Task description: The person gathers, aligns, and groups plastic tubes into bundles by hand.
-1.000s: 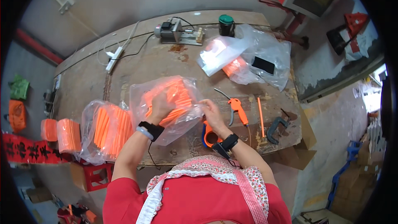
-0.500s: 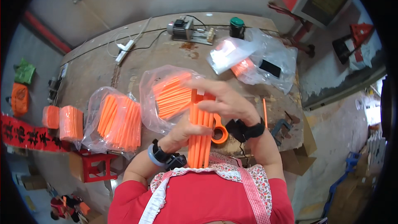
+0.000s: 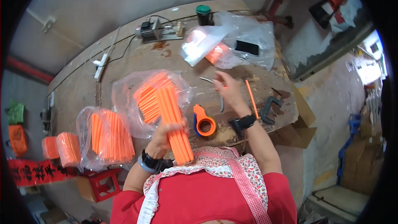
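Head view, from my remote seat: I have the left hand (image 3: 162, 139) clenched around a bundle of orange sticks (image 3: 168, 105), which slants across the centre of the frame, its lower end close to the floral apron (image 3: 219, 164) and its upper end overlapping the clear plastic bag (image 3: 124, 93) just left of centre. More loose sticks (image 3: 147, 103) lie in that bag.

What has just changed is the sharing of the load. Half a second ago both hands were at the bundle, the right one over its upper ends; now the left alone carries it, and I judge the grasp firm, since the sticks stay close together. My right hand (image 3: 229, 92) has moved away to the right of centre, over the air gun (image 3: 222, 104), of which mainly the grey lever and thin nozzle show. Whether the fingers grip the gun or merely rest on it, I cannot tell.

For the work, I read this as the bundle being fully gathered out of the bag, with one hand freed from it. Between the hands, an orange ring-shaped tool (image 3: 200, 111) lies on the desk (image 3: 124, 58); farther right are a single orange stick (image 3: 252, 99) and a dark clamp (image 3: 264, 112).
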Demonstrator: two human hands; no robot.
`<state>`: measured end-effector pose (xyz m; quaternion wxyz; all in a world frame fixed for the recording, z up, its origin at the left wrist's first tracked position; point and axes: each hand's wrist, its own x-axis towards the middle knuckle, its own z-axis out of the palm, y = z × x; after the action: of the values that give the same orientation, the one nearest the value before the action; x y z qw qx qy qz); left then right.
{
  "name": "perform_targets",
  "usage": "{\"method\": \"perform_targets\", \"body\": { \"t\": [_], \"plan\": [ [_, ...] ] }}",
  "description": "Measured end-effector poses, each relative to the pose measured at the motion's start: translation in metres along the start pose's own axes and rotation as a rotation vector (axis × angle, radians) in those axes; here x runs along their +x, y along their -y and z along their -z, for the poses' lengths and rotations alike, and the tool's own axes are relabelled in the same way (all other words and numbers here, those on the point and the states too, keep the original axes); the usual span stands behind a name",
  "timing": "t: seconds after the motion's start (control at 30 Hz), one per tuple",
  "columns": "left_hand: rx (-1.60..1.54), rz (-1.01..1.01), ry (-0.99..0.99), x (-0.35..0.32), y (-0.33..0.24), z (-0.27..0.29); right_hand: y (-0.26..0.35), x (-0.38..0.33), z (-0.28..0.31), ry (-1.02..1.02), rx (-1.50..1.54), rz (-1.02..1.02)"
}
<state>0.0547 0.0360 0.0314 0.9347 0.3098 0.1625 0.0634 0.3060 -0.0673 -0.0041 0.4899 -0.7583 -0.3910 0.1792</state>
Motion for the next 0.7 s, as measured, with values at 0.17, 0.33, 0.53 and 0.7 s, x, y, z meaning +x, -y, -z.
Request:
{"method": "perform_targets", "body": {
  "t": [0.17,0.33,0.53,0.7],
  "plan": [
    [-0.259,-0.42,-0.207,0.024,-0.054,0.01,-0.168,-0.032,0.013,0.053,-0.763,-0.138],
    [-0.372,-0.651,-0.253,0.014,-0.108,0.032,-0.167,-0.018,-0.002,0.139,-0.739,-0.185],
    [-0.494,-0.747,-0.254,0.037,-0.146,0.044,-0.173,-0.03,0.001,0.196,-0.668,-0.165],
    [-0.49,-0.848,-0.339,0.023,-0.165,0.061,-0.109,-0.046,0.02,0.245,0.544,-0.529]
  ]
}}
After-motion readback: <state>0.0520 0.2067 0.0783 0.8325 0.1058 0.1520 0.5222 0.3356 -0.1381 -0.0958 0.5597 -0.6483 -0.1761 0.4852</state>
